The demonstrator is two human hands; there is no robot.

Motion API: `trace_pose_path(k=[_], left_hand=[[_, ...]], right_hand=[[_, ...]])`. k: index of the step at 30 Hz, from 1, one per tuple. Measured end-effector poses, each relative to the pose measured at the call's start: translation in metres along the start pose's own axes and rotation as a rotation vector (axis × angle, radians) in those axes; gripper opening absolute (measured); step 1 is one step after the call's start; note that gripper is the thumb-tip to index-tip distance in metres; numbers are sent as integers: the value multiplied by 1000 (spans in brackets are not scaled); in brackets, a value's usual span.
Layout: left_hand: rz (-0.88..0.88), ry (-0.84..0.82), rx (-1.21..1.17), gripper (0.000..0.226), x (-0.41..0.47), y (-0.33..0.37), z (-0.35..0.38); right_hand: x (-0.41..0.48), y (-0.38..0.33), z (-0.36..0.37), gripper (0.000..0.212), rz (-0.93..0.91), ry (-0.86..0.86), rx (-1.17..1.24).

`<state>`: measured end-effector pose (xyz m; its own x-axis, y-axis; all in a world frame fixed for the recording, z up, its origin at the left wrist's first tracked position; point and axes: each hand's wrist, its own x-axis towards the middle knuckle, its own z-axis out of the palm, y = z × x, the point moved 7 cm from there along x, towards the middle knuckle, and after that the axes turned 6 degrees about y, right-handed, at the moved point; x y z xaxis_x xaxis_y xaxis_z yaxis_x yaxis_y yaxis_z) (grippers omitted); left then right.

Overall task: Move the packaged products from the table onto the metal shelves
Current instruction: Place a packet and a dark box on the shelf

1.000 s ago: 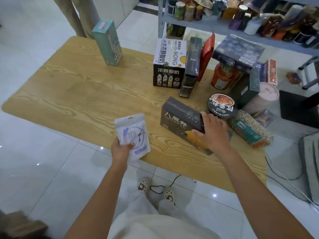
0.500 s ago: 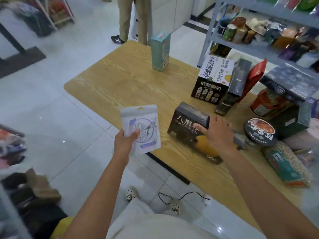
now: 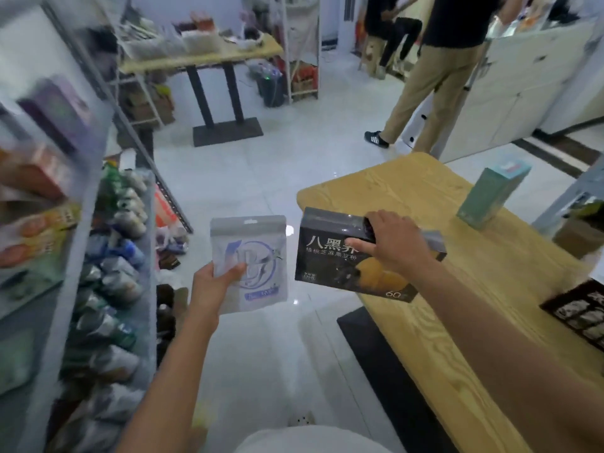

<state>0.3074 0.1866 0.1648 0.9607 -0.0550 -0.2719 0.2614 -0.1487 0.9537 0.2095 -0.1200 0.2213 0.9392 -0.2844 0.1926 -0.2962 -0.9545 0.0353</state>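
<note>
My left hand (image 3: pixel 214 286) grips a white pouch with a blue swirl print (image 3: pixel 250 256) by its lower left corner, held upright over the floor. My right hand (image 3: pixel 390 241) clasps the top of a black box with white characters and a yellow picture (image 3: pixel 330 266), lifted off the wooden table (image 3: pixel 457 289) at its near left edge. A grey metal shelf unit (image 3: pixel 98 178) stands blurred on my left, its levels crowded with packets and bottles.
A teal carton (image 3: pixel 492 194) stands on the table's far side; a dark patterned box (image 3: pixel 585 312) lies at the right edge. A person in tan trousers (image 3: pixel 425 83) stands beyond the table. Another table (image 3: pixel 209 57) and racks fill the back.
My view has swung left from the table toward the left shelf unit. My right hand has lifted the black box off the table; the pouch stays in my left hand.
</note>
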Motion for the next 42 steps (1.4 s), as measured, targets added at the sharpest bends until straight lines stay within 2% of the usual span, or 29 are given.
trace_pose_path(k=[5,8,11,18,25,32,38,42], left_hand=[[9,237,-96,22,27,14,-89],[1,328,-131,14,31,16,-126],[-24,442,-161,23,34,15,-150],[-82,720,-232,30,54,7,-187],[-33,1119,-435,11,48,12,-198],[-39,1460,-571,14,9,-1,-193],[-102,1683,-547,13,-14,0,-222],[-131,1745,-477,19,-16,-6,-256]], right_hand=[[80,-91,-2,70,-212,41,61],[114,-139,-5,72,-335,76,105],[142,-181,-5,69,-456,89,166],[214,-259,7,76,-720,113,211],[289,-345,-3,82,-1114,209,274],[297,-441,-38,83,-1477,346,368],[268,-528,-67,94,-1630,416,508],[242,-583,-84,97,-1706,435,591]])
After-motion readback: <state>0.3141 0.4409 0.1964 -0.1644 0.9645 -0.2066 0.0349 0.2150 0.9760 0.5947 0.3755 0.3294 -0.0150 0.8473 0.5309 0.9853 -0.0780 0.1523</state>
